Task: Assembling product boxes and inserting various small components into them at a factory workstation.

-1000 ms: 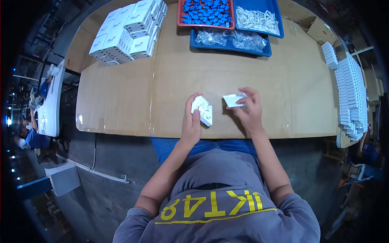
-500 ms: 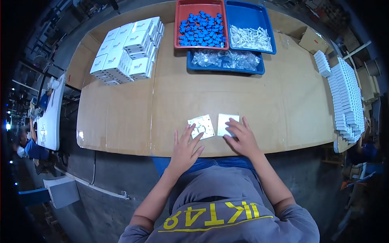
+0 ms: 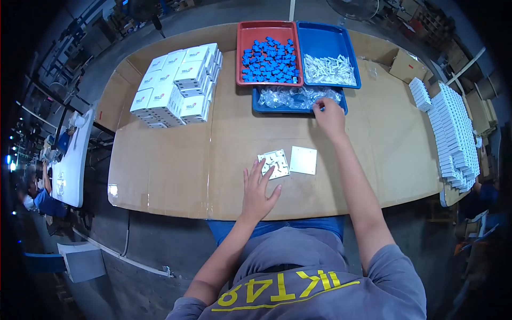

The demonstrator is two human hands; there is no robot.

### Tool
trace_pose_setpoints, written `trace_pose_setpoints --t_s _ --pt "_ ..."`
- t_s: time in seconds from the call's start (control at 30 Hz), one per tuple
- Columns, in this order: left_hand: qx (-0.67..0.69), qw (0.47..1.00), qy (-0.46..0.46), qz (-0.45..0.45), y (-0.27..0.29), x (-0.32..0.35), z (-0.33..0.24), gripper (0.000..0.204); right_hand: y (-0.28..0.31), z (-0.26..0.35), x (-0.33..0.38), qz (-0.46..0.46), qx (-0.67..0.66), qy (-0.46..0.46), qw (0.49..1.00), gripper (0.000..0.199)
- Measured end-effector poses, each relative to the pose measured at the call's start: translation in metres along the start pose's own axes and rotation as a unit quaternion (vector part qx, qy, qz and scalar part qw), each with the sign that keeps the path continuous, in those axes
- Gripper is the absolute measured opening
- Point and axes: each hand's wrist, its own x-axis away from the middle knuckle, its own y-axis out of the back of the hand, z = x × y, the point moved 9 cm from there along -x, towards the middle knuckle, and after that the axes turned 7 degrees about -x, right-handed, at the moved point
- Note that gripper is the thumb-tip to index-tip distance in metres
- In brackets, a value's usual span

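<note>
My left hand (image 3: 260,193) is spread, its fingertips resting on a square white housing (image 3: 275,164) with its moulded inner side up. Just right of that lies a flat square white plate (image 3: 303,160), touched by neither hand. My right hand (image 3: 330,117) is stretched forward to the lower blue tray (image 3: 290,109), over the right end of its near rim. That tray holds clear plastic pieces (image 3: 282,97). The right fingers are curled together; whether something small is between them is hidden.
A red tray (image 3: 240,64) with blue parts and a blue tray (image 3: 346,45) with white sticks sit behind. White boxes (image 3: 165,96) are stacked at left, rows of white pieces (image 3: 452,136) at right. Cardboard (image 3: 160,176) covers the table. Another person (image 3: 42,197) sits far left.
My right hand has left the flat white plate and reached forward to the lower blue tray, its fingers closing. My left hand stays on the white housing. The view has shifted slightly.
</note>
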Motion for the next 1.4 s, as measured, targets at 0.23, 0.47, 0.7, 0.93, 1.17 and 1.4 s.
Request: trace_pose_setpoints --t_s 0.23,0.47,0.7,0.93,1.17,1.4 --pt "0.009 1.0 -0.008 -0.006 -0.001 0.002 0.002 0.059 -0.061 -0.016 -0.053 0.17 0.212 -0.106 0.956 0.046" --pt "0.019 1.0 0.002 -0.008 -0.001 0.005 0.005 0.053 -0.062 -0.041 -0.057 0.14 0.071 -0.137 0.978 0.03" --pt "0.067 0.993 0.02 -0.095 0.017 0.004 0.01 0.039 -0.019 -0.011 -0.017 0.098 -0.271 -0.049 0.956 0.016" --pt "0.405 0.88 0.245 -0.041 -0.004 -0.034 0.001 0.023 -0.018 0.053 0.137 0.203 -0.411 -0.083 0.885 0.008" --pt "0.439 0.855 0.274 -0.021 -0.02 -0.025 0.001 0.024 -0.02 0.039 0.17 0.228 -0.419 -0.14 0.867 0.005" --pt "0.48 0.834 0.27 -0.016 -0.013 -0.016 -0.003 0.027 -0.018 0.045 0.175 0.261 -0.448 -0.147 0.842 0.011"
